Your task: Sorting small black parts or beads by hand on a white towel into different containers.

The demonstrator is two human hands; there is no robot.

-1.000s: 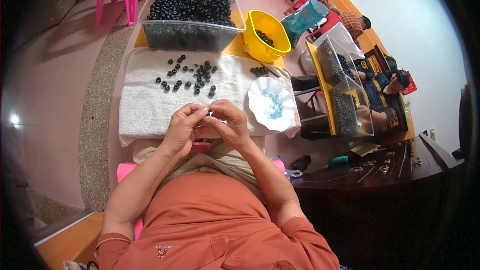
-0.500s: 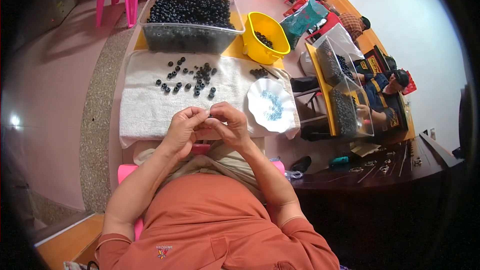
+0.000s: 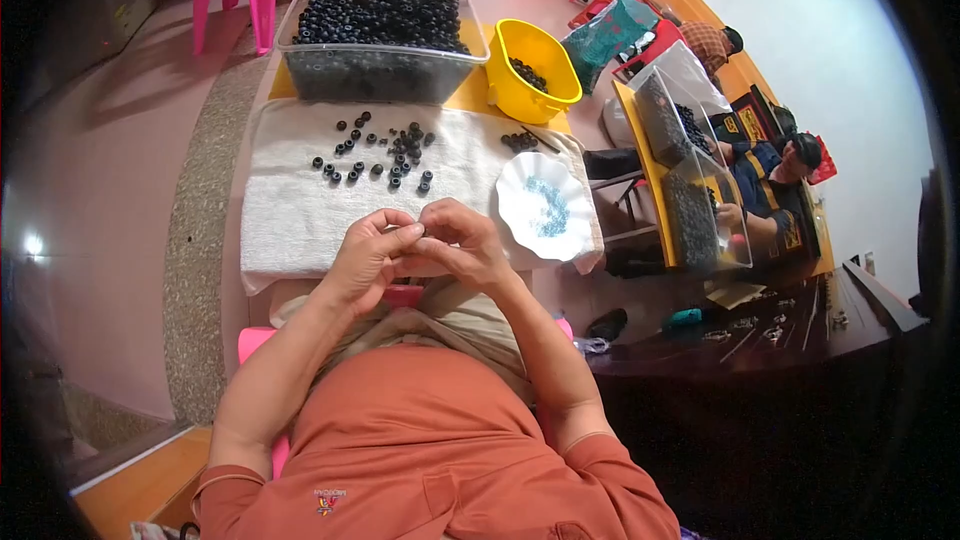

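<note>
My left hand (image 3: 372,252) and my right hand (image 3: 462,243) meet fingertip to fingertip over the near edge of a white towel (image 3: 285,210). Both are pinched around something small and dark, most likely a bead, nearly all of it covered by the fingers. Beyond them lie several loose black beads (image 3: 376,170), round with holes, and a tighter cluster of beads (image 3: 408,145). To the right of my right hand, a white scalloped dish (image 3: 515,225) holds small clear bluish pieces (image 3: 550,208).
A clear bin (image 3: 375,80) full of black beads stands at the back, beside a yellow tub (image 3: 533,105) with more beads. A small bead pile (image 3: 518,142) and a thin dark stick (image 3: 540,140) lie behind the dish. At right, a co-worker (image 3: 770,190) reaches into clear bins (image 3: 690,210).
My fingers have shifted slightly and closed further over the small dark thing, which now shows less. The loose beads and the dish stay in place on the towel.
</note>
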